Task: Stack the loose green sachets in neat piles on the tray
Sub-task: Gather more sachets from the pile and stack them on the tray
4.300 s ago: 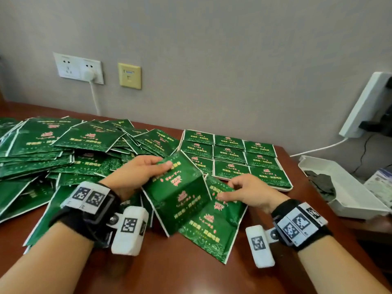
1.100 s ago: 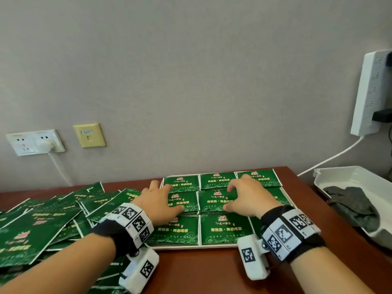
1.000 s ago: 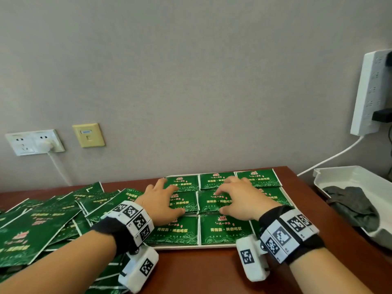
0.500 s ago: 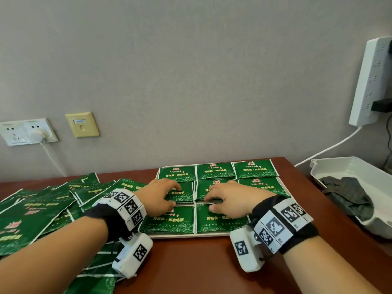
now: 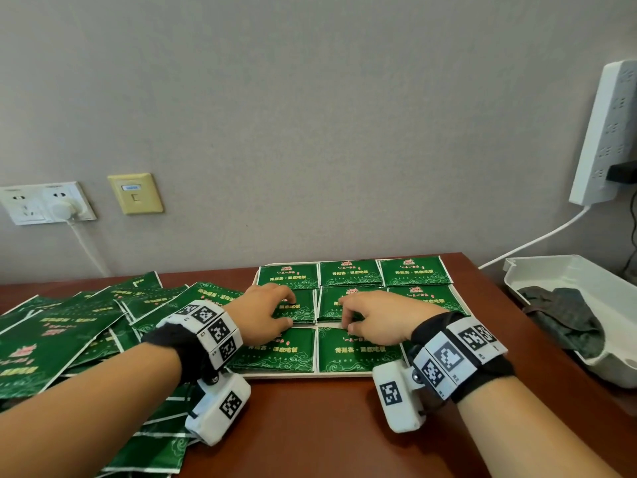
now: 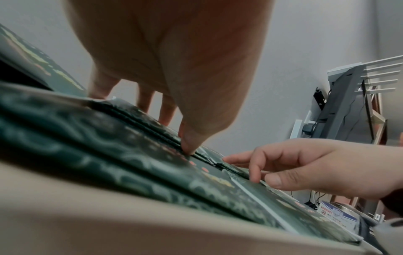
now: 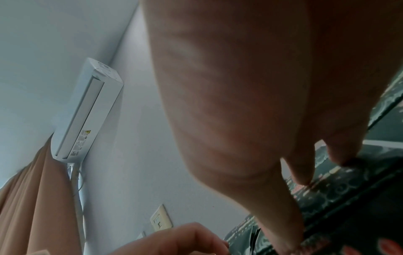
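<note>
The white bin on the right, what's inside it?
Inside the white bin lies a crumpled dark grey-green cloth. Anything under the cloth is covered, and the bin's far right part runs out of the head view, so I cannot tell what else it holds.

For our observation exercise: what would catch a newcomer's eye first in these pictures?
First, the grid of green sachet piles on the pale tray at the table's far side. The left hand and right hand rest fingertips on the middle row, squaring its edges. To the left sprawls a heap of loose sachets.
</note>
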{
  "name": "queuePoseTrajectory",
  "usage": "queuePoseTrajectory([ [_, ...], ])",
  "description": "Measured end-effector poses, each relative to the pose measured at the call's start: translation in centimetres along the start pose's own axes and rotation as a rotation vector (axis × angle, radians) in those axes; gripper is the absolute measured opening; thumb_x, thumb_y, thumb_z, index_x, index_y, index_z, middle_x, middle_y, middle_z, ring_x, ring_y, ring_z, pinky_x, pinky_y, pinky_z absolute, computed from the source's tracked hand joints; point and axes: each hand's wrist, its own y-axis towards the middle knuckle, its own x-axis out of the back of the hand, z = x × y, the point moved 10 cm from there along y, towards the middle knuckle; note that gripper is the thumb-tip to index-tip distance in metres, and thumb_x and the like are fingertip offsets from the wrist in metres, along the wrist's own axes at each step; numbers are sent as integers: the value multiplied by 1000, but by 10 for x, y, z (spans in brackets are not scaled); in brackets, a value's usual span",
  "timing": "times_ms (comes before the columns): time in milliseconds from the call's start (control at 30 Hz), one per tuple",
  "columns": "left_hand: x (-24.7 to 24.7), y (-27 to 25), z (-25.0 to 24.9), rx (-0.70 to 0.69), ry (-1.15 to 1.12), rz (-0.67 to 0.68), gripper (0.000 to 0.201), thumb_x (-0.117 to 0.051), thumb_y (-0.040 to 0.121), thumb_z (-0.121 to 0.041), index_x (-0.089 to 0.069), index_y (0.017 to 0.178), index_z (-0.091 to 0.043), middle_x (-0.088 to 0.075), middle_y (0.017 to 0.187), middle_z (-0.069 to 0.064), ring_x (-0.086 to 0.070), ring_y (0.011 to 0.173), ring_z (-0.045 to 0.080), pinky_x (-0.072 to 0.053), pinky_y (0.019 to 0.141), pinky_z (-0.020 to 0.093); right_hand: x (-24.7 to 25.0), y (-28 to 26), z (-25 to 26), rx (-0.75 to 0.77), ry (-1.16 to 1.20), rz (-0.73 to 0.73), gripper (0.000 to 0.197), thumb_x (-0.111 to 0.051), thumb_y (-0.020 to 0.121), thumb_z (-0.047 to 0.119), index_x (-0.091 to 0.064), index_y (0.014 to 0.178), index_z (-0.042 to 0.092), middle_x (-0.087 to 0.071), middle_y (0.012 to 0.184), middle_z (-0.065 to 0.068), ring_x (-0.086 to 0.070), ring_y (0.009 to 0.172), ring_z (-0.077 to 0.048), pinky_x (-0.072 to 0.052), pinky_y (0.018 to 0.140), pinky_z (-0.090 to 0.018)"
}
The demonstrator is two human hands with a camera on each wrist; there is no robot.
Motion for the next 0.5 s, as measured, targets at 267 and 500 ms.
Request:
queuePoseTrajectory([
  [267,4,-2,0,3,-15,-35,44,-59,96,-39,-48,137,-29,-45,146,-5,-38,136,18,-34,115,40,39,-8,-16,-68,-34,-284,44,-79,83,31,-58,121,29,-54,126,4,-48,122,-19,-46,99,-39],
  [500,5,-4,-3,-21,-26,-43,44,-58,98,-36,-47,139,-27,-46,146,-4,-41,135,15,-33,113,33,34,-5,-41,-155,-43,-165,58,-85,78,34,-63,132,31,-58,138,3,-56,122,-19,-48,101,-35],
])
